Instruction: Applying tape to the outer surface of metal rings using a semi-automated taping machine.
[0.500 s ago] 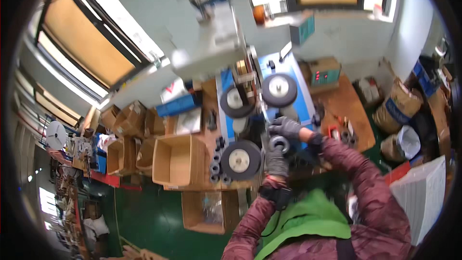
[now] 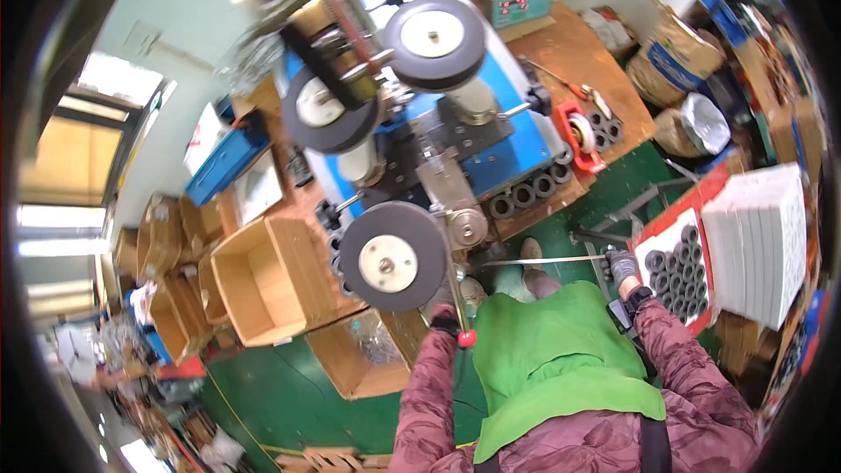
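My left hand point(image 2: 443, 300), in a grey glove, is low beside the near black wheel point(image 2: 420, 245) of the bench machine. The wheel and a lever with a red ball knob point(image 2: 467, 338) cover most of it, so its fingers are hidden. My right hand point(image 2: 623, 268), gloved in dark grey, is out to the right with its fingers curled. A thin metal rod point(image 2: 547, 260) runs left from its fingers. Just beside that hand, a red-edged tray point(image 2: 644, 235) holds several dark grey rings point(image 2: 679, 276). A round metal piece point(image 2: 467, 228) sits on the machine's front arm.
Two more black wheels point(image 2: 435, 39) stand over the blue machine base point(image 2: 517, 153). Along the bench edge lie several dark rings point(image 2: 524, 195) and a red tool with a white roller point(image 2: 582, 133). Cardboard boxes point(image 2: 311, 276) stand left; stacked white sheets point(image 2: 760, 245) stand right.
The view has turned and come closer to the machine. My hands, earlier together at a ring on its front, are now apart: the right beside the tray, the left low by the near wheel.
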A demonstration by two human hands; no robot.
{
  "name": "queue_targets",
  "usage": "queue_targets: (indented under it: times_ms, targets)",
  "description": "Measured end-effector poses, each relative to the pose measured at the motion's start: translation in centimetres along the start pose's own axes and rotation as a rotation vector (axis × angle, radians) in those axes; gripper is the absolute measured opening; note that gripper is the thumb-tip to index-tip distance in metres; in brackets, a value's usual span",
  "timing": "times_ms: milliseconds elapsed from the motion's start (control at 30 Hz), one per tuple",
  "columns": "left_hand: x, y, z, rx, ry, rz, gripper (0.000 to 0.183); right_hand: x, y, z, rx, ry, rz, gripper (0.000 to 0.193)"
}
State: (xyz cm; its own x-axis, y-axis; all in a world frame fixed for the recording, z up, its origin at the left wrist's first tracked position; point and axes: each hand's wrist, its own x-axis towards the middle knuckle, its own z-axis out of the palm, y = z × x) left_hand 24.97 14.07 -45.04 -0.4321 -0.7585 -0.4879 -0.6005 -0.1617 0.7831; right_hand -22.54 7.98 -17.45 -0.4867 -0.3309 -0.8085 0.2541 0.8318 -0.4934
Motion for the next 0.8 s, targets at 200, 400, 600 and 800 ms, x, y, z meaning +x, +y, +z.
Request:
queue_targets:
  times_ms: [200, 400, 600, 800]
  targets:
    - [8.3, -1.9, -11.6, -0.200, -0.068, -0.082, 0.016, -3.6, 6.0, -1.8, 0.051, -0.009, 0.131, 0.023]
    - [4.4, 2.0, -16.4, -0.357, 0.068, -0.316, 0.016, -4.3, 9.5, -8.6, -0.715, 0.170, -0.275, 0.031]
    - [1.9, 12.8, -19.0, -0.528, 0.513, -0.631, 0.017, -1.5, 6.5, -15.0, -1.006, 0.458, -0.166, 0.058]
    - [-4.2, 16.2, -22.8, 0.614, -0.121, -0.403, 0.018, 1.0, 3.2, -16.5, -1.307, 0.486, -0.357, 0.080]
